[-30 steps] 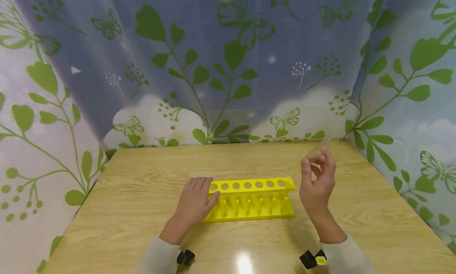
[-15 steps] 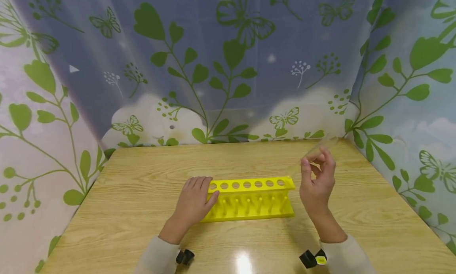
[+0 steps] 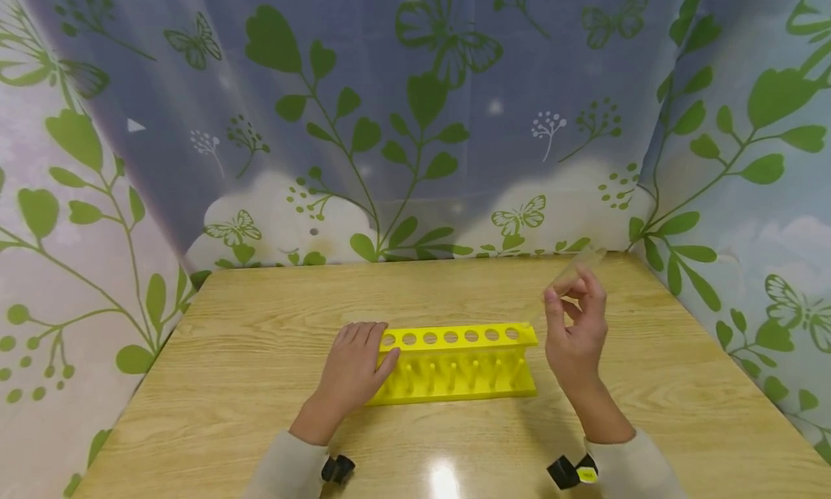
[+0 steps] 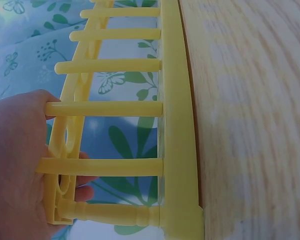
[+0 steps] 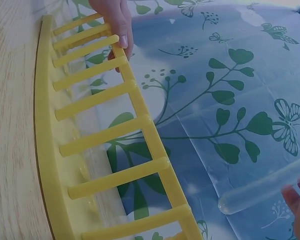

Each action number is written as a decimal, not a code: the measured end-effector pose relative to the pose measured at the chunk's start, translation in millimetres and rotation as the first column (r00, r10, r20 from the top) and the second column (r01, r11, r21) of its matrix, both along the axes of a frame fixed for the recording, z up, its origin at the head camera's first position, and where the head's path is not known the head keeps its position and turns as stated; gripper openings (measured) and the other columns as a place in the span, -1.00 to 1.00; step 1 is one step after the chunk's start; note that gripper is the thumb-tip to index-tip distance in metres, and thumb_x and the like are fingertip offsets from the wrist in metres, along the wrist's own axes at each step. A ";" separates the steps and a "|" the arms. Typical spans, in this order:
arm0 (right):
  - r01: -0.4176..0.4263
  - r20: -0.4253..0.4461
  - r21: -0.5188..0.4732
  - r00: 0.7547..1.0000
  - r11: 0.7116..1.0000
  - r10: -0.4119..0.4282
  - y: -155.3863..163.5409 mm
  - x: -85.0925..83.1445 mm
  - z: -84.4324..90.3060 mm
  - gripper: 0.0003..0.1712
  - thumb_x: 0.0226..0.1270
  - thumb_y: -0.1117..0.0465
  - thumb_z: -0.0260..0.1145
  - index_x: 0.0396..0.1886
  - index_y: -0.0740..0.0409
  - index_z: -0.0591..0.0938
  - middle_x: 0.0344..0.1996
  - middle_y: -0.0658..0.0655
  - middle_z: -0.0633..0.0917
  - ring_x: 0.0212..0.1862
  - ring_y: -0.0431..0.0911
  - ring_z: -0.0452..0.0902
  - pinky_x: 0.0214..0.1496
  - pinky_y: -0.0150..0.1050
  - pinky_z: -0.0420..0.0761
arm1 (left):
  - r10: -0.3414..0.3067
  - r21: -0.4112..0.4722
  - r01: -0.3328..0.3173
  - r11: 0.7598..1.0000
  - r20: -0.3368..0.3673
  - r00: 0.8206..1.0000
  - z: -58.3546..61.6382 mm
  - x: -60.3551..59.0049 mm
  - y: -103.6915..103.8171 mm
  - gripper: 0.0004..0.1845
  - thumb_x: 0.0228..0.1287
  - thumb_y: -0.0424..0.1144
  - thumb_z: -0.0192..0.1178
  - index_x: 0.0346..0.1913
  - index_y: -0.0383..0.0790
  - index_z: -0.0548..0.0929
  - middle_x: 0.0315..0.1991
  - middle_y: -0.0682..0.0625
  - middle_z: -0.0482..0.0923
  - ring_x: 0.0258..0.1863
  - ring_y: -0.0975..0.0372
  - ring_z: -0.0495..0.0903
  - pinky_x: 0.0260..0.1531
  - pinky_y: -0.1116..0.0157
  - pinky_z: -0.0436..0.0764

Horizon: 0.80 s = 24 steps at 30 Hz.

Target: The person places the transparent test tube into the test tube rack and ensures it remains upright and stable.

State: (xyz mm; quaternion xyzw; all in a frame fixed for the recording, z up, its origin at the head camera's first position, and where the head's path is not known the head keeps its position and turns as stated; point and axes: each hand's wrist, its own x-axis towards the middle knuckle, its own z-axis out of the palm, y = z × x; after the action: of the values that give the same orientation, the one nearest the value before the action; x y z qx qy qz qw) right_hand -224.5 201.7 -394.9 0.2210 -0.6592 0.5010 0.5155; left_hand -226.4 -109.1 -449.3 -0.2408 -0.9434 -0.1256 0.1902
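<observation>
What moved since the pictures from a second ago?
Hardly anything. The right hand, pinching the clear test tube, drifted slightly left toward the yellow rack, tube tilted as before. The left hand stayed resting on the rack's left end, and the rack stayed put on the table.

The rack [image 3: 454, 365] looked like moulded yellow plastic, smooth and faintly glossy, with slim round pegs of the same stuff. The test tube [image 5: 262, 190] was clear and smooth, glass or plastic, hard to tell which. The worktop [image 3: 260, 427] showed pale wood grain under a glossy finish, with a bright glare patch near the front edge. Behind hung a soft matt cloth backdrop [image 3: 415, 124] printed with green leaves and butterflies. The sleeves [image 3: 623, 463] were plain matt beige fabric.
</observation>
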 end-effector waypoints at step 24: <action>-0.051 0.087 0.104 0.995 0.993 0.042 -0.7 -2.3 -6.1 -0.40 0.25 0.69 0.10 0.29 0.48 0.22 -0.30 0.26 0.47 -0.20 -0.21 0.46 -0.17 -0.55 0.52 | 0.003 0.006 -0.003 1.000 0.009 1.000 1.1 -0.2 0.4 -0.46 0.42 0.05 0.04 0.20 -0.33 0.49 0.09 -0.16 0.53 0.12 -0.01 0.47 0.26 0.00 0.34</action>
State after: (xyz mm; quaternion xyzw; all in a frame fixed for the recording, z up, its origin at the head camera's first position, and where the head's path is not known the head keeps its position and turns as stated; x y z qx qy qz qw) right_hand -226.7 201.0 -401.1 0.2417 -0.7007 0.4862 0.4628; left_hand -226.6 -108.7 -448.3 -0.2381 -0.9442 -0.1294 0.1871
